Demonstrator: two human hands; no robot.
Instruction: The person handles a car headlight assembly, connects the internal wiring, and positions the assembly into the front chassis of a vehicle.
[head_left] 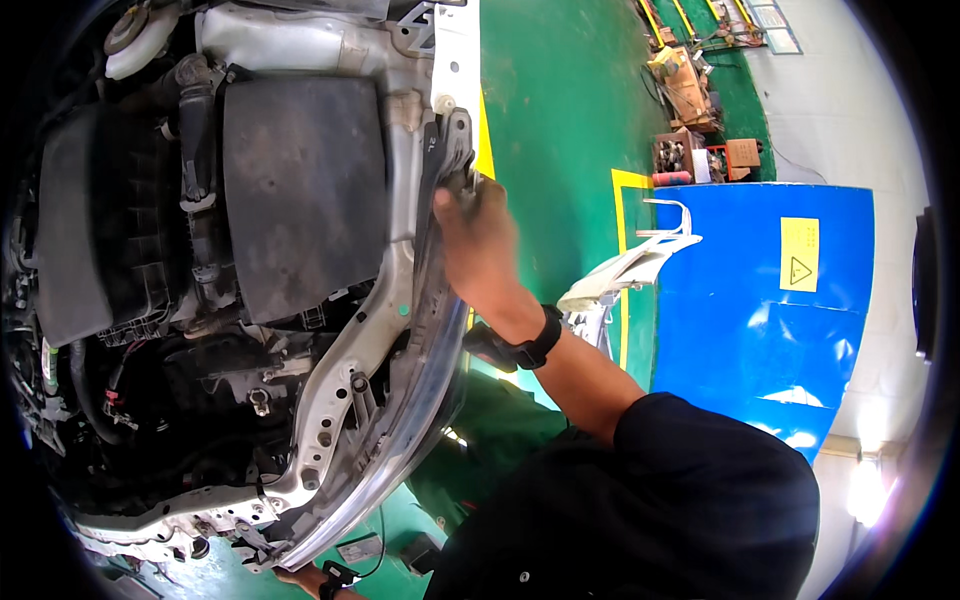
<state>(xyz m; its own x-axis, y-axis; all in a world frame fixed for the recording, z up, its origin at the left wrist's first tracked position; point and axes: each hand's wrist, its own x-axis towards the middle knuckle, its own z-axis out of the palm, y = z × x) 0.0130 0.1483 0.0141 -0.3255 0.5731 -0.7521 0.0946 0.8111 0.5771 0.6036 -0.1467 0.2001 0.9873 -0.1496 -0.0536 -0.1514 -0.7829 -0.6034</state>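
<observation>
Since one headlamp (pixel 403 428) spans between the two grips along the front of the car (pixel 290 40), the step in hand seems to be steadying it by its ends; the next move likely calls for even support at both. The right grip (pixel 480 245) curls, blurred, at the upper end; the left grip (pixel 297 577) is at the lower, fingers hidden: I cannot tell whether either pinches. Left of the right grip sit two dark covers (pixel 305 200); right of it, one blue panel (pixel 720 320).
</observation>
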